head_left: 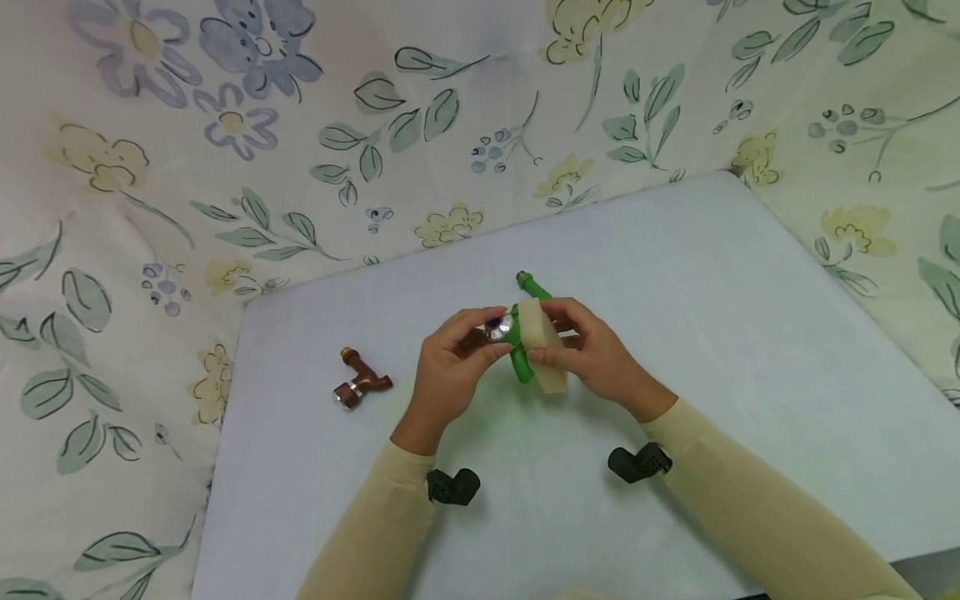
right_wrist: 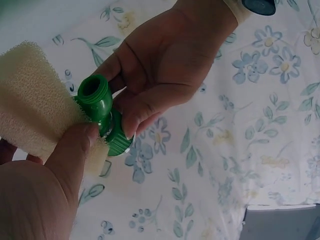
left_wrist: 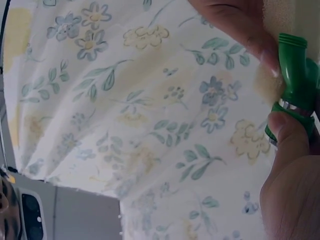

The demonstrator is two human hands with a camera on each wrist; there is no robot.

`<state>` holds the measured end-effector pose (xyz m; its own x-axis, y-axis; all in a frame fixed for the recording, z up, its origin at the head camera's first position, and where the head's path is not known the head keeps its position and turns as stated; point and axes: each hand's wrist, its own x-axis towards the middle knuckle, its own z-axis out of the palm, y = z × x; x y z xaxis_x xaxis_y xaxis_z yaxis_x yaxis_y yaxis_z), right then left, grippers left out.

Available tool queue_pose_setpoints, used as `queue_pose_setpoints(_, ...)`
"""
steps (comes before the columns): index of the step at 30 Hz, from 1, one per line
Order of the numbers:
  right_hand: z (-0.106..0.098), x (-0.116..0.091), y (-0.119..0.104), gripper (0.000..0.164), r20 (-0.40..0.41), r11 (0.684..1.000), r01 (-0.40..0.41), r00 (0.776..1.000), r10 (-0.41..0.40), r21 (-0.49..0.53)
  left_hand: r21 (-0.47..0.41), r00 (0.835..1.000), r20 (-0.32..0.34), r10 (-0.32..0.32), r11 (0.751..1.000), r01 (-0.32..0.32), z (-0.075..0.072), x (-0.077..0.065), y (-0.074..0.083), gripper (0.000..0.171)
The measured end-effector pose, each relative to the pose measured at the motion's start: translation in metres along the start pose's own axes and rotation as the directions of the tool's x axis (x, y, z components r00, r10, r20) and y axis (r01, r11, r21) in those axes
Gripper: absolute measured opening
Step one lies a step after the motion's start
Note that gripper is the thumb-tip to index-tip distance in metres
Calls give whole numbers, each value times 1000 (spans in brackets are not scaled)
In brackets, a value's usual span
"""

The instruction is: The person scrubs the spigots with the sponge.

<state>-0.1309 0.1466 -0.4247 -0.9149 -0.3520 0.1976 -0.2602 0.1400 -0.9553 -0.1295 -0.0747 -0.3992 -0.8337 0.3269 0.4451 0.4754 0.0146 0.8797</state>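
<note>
Between both hands is a green tap (head_left: 522, 365) with a silver-faced handle knob (head_left: 500, 327), held above the white table. My left hand (head_left: 453, 371) pinches the knob between thumb and fingers. With my right hand (head_left: 596, 358) I grip a cream sponge (head_left: 542, 337) and press it against the tap's side. In the right wrist view the sponge (right_wrist: 35, 95) lies along the tap body (right_wrist: 97, 102), its threaded spout end facing the camera. The tap's long inlet pipe (head_left: 532, 285) points away from me, its brass-coloured end showing. The right fingers are partly hidden behind the sponge.
A brown tap (head_left: 363, 382) with a brass-coloured end and a silver-trimmed knob lies on the white table (head_left: 675, 275), left of my left hand. Floral cloth (head_left: 420, 125) hangs behind and beside the table. Black wrist cameras (head_left: 453, 486) sit on both sleeves.
</note>
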Motion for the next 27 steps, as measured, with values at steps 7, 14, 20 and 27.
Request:
queue_pose_setpoints(7,-1,0,2,56,-36,998,-48,998,46,-47,11,1000,-2,-13,1000,13,-1,-2,-2,40)
queue_pose_setpoints(14,-1,-1,10,56,-40,995,-91,995,89,-37,-3,1000,-3,-28,1000,28,0,-4,-4,40)
queue_pose_setpoints(20,3,-3,9,54,8,999,-42,999,42,9,-5,999,-24,-29,1000,29,-2,-3,-20,42)
queue_pose_setpoints(27,8,-5,9,56,51,1000,15,999,-16,21,44,997,-66,-49,998,52,-6,-5,-40,43)
